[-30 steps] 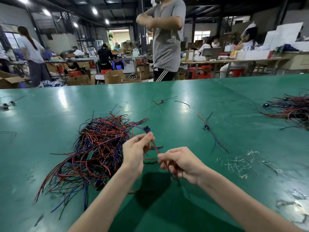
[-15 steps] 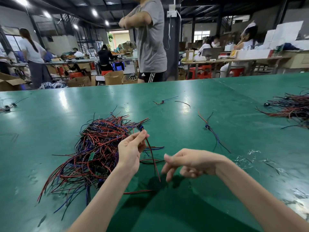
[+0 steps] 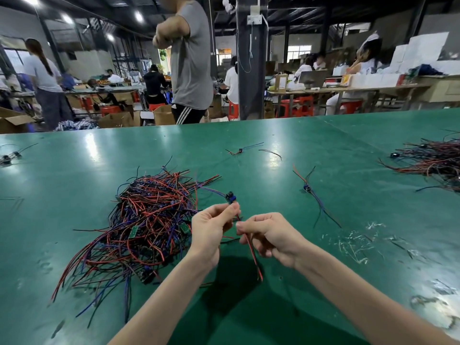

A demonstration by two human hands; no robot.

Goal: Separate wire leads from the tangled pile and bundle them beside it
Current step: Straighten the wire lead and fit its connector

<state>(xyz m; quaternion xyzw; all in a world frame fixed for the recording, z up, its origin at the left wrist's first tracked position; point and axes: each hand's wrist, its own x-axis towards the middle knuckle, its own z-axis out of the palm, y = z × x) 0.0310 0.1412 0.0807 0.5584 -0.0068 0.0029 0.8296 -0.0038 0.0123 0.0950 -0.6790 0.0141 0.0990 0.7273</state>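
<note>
A tangled pile of red, black and blue wire leads (image 3: pixel 146 227) lies on the green table (image 3: pixel 74 175), left of centre. My left hand (image 3: pixel 211 230) pinches one wire lead (image 3: pixel 252 255) just below its small blue connector (image 3: pixel 230 197), which sticks up above my fingers. My right hand (image 3: pixel 271 235) grips the same lead's red and black wires a little lower. The wire ends hang down to the table between my forearms. A blue strand runs from the connector back into the pile.
A separated lead (image 3: pixel 311 195) lies to the right, and two small pieces (image 3: pixel 245 150) lie farther back. A second wire pile (image 3: pixel 433 160) sits at the right edge. Clear plastic scraps (image 3: pixel 356 242) are scattered at the right. People stand and sit beyond the table.
My right hand has come back in to my left hand and closed on the lead's wires, after drawing away to the right half a second ago. My left hand has kept hold of the lead.
</note>
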